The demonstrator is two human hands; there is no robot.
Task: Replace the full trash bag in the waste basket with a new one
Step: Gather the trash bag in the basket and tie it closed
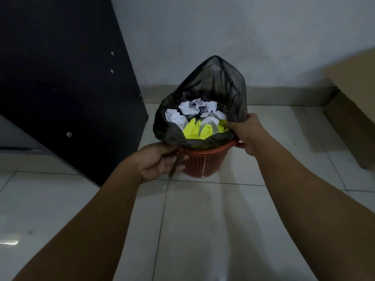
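A small red perforated waste basket [205, 161] stands on the white tiled floor near the wall. A thin dark trash bag [227, 86] lines it, its far side standing up in a peak above the rim. Inside lie crumpled white paper [192, 110] and yellow scraps [194, 130]. My left hand [158, 161] pinches the bag's edge at the basket's near left rim. My right hand [246, 132] grips the bag's edge at the right rim.
A black furniture panel [60, 88] stands close on the left of the basket. A cardboard box [353, 110] sits against the wall at the right. A grey wall [243, 37] rises just behind the basket. Tiled floor [203, 230] stretches toward me.
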